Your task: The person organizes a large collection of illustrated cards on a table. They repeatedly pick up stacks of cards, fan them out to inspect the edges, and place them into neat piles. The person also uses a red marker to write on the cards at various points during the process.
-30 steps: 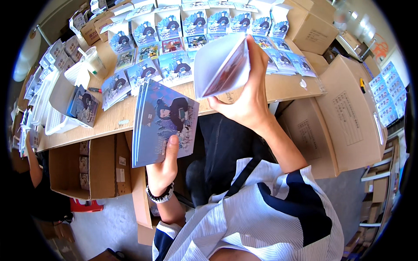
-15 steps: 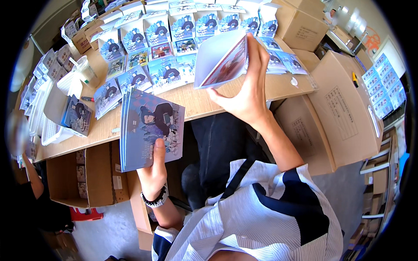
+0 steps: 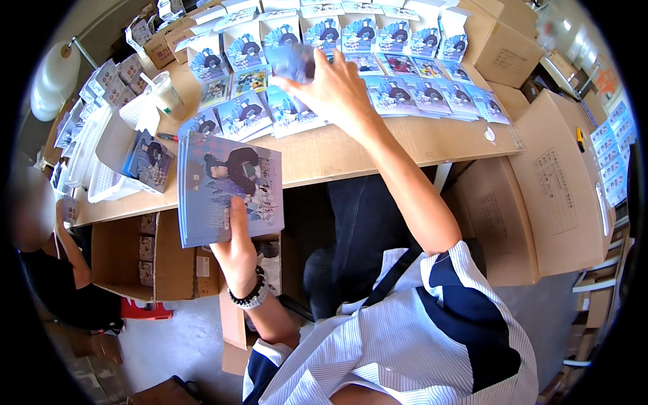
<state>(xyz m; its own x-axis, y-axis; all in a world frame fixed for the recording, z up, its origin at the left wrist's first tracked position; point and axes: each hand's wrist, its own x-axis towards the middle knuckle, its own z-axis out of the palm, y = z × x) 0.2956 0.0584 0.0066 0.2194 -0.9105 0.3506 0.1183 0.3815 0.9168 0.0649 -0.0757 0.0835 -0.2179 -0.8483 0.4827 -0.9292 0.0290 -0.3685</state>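
My left hand (image 3: 236,260) grips a stack of square printed paper sleeves (image 3: 229,189), its thumb pressed on the top one, which shows a dark-clothed figure on blue-grey. Above the middle of the table, my right hand (image 3: 341,91) is closed on a small bluish printed piece (image 3: 293,62), blurred by motion, so its exact kind is unclear. Behind it stands a row of upright printed boxes (image 3: 283,37) with raised flaps. Before those boxes lie colourful picture cards (image 3: 250,79) and, nearer me, overlapping piles of printed sleeves (image 3: 244,115).
At the left of the table (image 3: 324,152) are a white plastic basket (image 3: 111,190) holding printed cards, a drink cup (image 3: 165,98) and a marker (image 3: 167,136). Cardboard cartons (image 3: 560,182) stand at right. Another person's arm (image 3: 74,256) shows at far left, beside an open carton (image 3: 179,260).
My right hand has moved left over the table; the opened sleeve with a reddish card is replaced in view by a blurred bluish piece. My left hand still holds the stack. The view has shifted.
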